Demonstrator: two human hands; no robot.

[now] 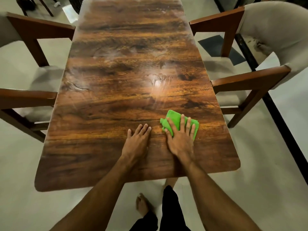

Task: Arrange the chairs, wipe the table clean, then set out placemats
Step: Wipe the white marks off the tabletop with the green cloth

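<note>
right hand [180,140] flat — green cloth [173,120] beneath

Glossy wooden table [116,100] bearing a green cloth [169,121].
Cloth lies flat, lower right; left chair [38,77] and right chair [246,80] flank the table.

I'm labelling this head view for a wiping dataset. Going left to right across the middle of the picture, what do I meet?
Left chair → left hand, flat on the table → right hand, pressing the green cloth → right chair.
</note>
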